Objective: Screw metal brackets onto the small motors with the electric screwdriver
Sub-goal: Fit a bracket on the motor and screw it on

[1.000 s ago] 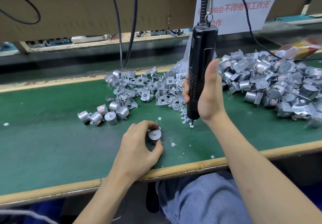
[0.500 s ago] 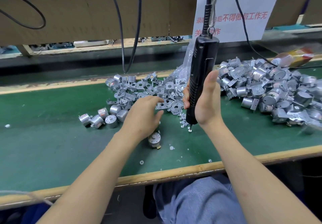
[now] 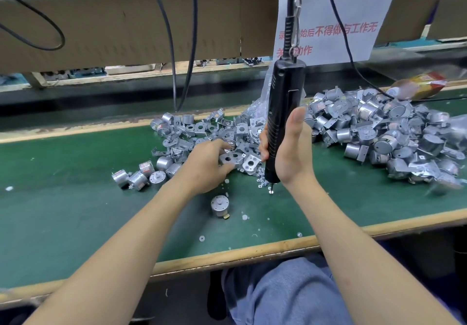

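My right hand [image 3: 290, 148] grips the black electric screwdriver [image 3: 280, 112], held upright with its bit just above a few loose screws [image 3: 262, 180] on the green mat. My left hand [image 3: 204, 165] reaches into the pile of metal brackets [image 3: 214, 132] and pinches one bracket [image 3: 231, 159] between thumb and fingers. A single small silver motor [image 3: 219, 206] stands on the mat, shaft up, just in front of my left hand and apart from it. Several bare motors [image 3: 141, 173] lie to the left.
A large heap of motors with brackets [image 3: 394, 132] fills the right of the green mat [image 3: 75, 198]. Black cables [image 3: 182, 46] hang down at the back. The bench's wooden front edge [image 3: 252, 254] runs below my arms. Small white washers [image 3: 244, 217] dot the mat.
My left hand let go of the single motor, moved away from me to the bracket pile and took hold of a bracket. The right hand and screwdriver stayed in place.
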`<state>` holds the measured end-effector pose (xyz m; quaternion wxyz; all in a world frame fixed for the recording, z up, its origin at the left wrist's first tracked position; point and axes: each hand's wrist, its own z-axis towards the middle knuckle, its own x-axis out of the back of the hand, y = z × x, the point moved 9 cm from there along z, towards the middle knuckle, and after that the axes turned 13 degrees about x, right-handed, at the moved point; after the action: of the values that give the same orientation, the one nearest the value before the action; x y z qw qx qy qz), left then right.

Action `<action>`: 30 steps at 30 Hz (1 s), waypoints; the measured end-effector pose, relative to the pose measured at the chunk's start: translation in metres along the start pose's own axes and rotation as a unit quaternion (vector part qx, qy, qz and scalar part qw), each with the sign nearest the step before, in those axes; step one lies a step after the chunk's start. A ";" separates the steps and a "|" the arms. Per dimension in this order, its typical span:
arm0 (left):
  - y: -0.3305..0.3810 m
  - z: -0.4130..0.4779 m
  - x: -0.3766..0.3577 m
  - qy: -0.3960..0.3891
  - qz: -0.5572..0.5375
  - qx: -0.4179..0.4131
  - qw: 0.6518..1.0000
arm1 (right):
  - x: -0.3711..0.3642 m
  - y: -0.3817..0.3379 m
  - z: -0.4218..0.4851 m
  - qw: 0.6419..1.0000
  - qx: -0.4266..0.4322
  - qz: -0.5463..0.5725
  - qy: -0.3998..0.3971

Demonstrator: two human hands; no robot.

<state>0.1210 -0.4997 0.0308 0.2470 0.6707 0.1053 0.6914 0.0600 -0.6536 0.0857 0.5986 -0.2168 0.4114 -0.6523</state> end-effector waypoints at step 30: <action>-0.043 -0.095 0.010 0.031 -0.182 0.016 0.983 | -0.004 0.000 0.000 0.999 0.016 -0.029 -0.003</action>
<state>0.0368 -0.4407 0.0118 0.3542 0.6228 0.2444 0.6534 0.0603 -0.6498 0.0865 0.5839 -0.2207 0.3927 -0.6754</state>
